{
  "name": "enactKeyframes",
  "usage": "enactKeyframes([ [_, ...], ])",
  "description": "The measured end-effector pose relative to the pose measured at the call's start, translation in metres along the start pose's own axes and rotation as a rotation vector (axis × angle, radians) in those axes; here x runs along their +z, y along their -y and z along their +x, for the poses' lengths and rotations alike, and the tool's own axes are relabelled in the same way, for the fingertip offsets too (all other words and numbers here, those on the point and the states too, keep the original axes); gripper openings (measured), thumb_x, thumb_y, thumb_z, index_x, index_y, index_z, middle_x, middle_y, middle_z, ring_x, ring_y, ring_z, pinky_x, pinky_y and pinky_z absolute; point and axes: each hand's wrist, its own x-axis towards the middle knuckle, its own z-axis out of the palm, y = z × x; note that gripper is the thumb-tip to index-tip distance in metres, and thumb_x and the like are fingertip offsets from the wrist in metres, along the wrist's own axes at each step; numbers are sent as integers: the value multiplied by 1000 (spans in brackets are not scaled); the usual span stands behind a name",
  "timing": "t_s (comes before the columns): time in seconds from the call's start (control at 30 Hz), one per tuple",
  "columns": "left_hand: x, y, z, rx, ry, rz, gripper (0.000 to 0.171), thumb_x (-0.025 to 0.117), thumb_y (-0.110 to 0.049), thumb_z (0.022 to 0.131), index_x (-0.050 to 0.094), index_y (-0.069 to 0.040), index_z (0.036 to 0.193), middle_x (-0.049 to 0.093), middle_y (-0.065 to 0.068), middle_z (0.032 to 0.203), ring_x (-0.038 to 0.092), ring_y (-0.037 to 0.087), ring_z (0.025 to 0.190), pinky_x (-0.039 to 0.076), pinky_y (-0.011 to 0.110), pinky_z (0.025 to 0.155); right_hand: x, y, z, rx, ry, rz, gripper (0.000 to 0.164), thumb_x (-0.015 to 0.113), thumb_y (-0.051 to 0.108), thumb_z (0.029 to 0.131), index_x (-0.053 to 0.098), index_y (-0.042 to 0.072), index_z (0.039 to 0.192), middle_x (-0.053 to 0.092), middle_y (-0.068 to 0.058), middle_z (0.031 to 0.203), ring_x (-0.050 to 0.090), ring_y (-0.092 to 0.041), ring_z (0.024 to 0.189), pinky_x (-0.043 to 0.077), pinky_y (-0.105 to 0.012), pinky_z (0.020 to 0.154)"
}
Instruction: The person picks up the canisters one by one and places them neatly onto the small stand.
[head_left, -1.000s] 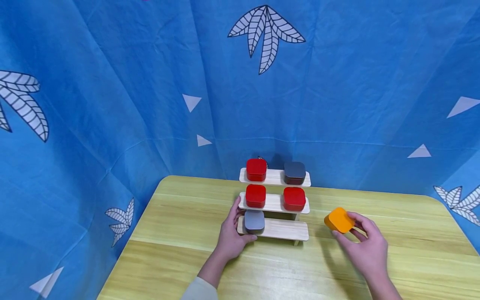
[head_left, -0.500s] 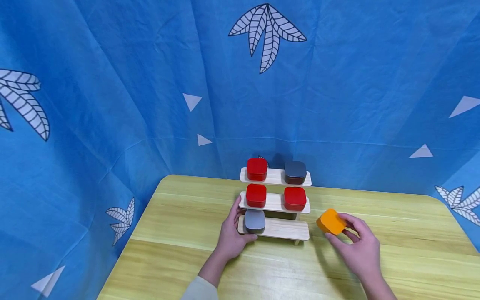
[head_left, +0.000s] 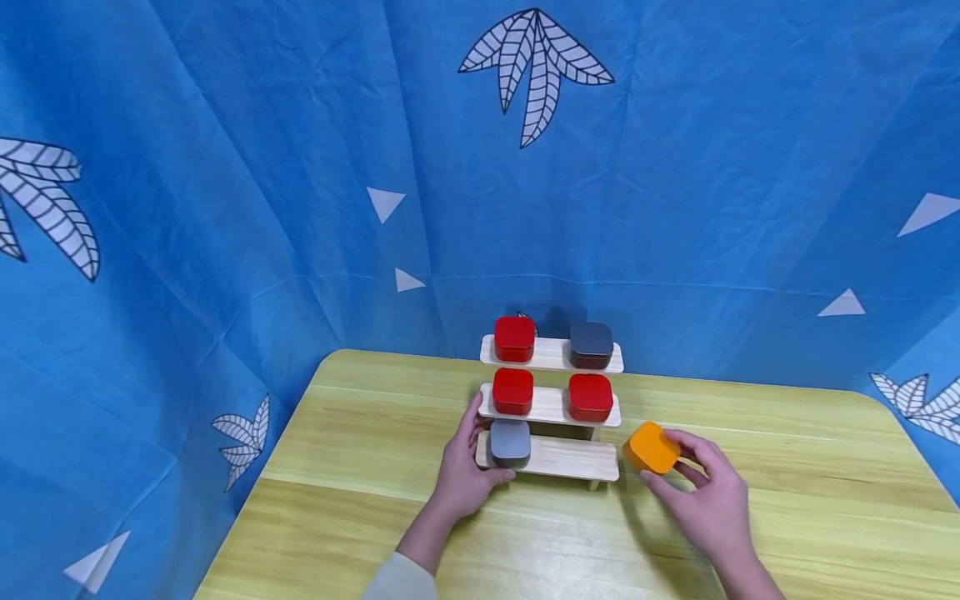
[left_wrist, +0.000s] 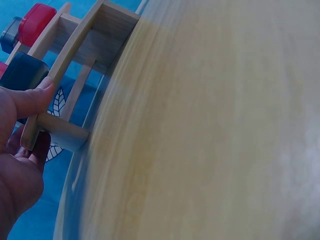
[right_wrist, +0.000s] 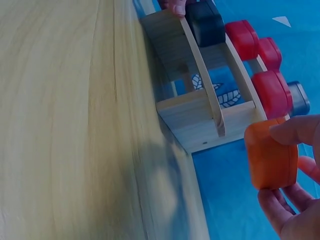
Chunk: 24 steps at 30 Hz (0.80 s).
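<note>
A three-step wooden rack (head_left: 570,459) stands on the table. My left hand (head_left: 465,479) grips the left end of its lowest step, thumb on top in the left wrist view. Beside that thumb sits a grey box (head_left: 510,442). The middle step carries two red boxes, one left (head_left: 513,391) and one right (head_left: 590,397). On the top step are a red box (head_left: 514,338) and a dark grey box (head_left: 591,345). My right hand (head_left: 705,500) holds an orange box (head_left: 652,448), tilted, just off the rack's right end; the right wrist view shows thumb and fingers around it.
The light wooden table (head_left: 345,533) has rounded far corners. A blue curtain (head_left: 675,167) with white leaf prints hangs behind it and along the left side. The right half of the lowest step bears no box.
My right hand has carried the orange box leftward and slightly nearer to me, closer to the rack. The left hand and the boxes on the rack stay in place.
</note>
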Motion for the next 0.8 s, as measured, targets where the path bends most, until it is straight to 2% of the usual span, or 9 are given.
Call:
enactKeyframes([
  [0.27, 0, 1, 0, -13, -3, -14, 125, 85, 12, 68, 17, -41, 158, 44, -6, 143, 45, 14, 129, 28, 40, 115, 5, 2, -3, 16, 40, 20, 65, 88, -15, 64, 64, -3, 123, 60, -10, 121, 58, -3, 101, 53, -17, 82],
  [0.53, 0, 2, 1, 28, -4, -24, 123, 86, 12, 68, 19, -36, 159, 45, 0, 144, 46, 20, 129, 27, 46, 115, 9, 1, -5, 8, 63, 13, 64, 88, -15, 63, 64, -3, 122, 60, -10, 120, 59, -3, 100, 53, -17, 82],
  [0.8, 0, 2, 1, 3, -1, -2, 125, 86, 12, 69, 17, -41, 159, 45, -6, 144, 46, 15, 129, 29, 41, 115, 13, -1, -6, 6, 103, -16, 63, 88, -14, 64, 63, -2, 121, 60, -8, 121, 58, -4, 101, 53, -17, 82],
])
